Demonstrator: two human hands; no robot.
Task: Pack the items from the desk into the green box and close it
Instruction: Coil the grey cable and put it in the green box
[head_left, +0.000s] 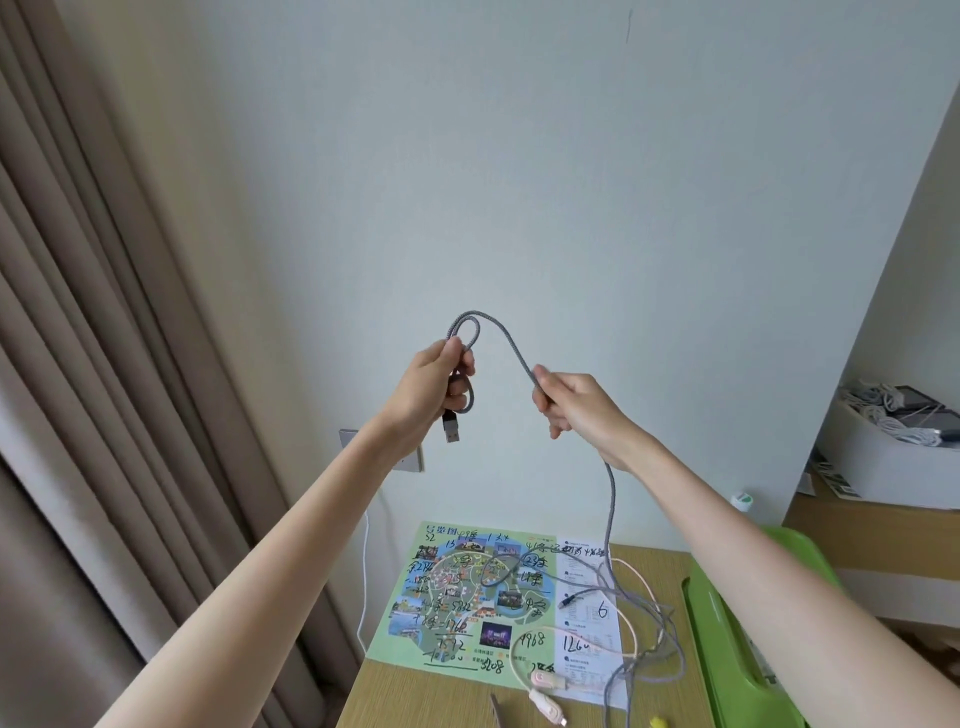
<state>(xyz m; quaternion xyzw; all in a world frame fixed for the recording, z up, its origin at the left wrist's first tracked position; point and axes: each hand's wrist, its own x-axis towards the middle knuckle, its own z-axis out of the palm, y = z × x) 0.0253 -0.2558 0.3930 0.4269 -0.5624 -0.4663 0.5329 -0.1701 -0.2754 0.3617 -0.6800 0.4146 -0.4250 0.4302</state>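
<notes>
Both my hands are raised high above the desk with a grey braided cable (506, 340) between them. My left hand (439, 384) grips a small loop of it, and the black USB plug (450, 427) hangs below the fist. My right hand (571, 402) holds the cable further along; from there it drops to a tangle of grey cable (652, 618) on the desk. A pink-white cable (540, 680) with a pink plug lies beside that tangle. The green box (727, 639) stands at the desk's right edge, partly hidden by my right arm.
A printed map sheet (457, 597) with handwritten numbers covers the wooden desk (415, 696). A white cord (363, 582) hangs from a wall socket. A shelf on the right carries a white tray of cables (893, 447). Beige curtains (104, 364) fill the left side.
</notes>
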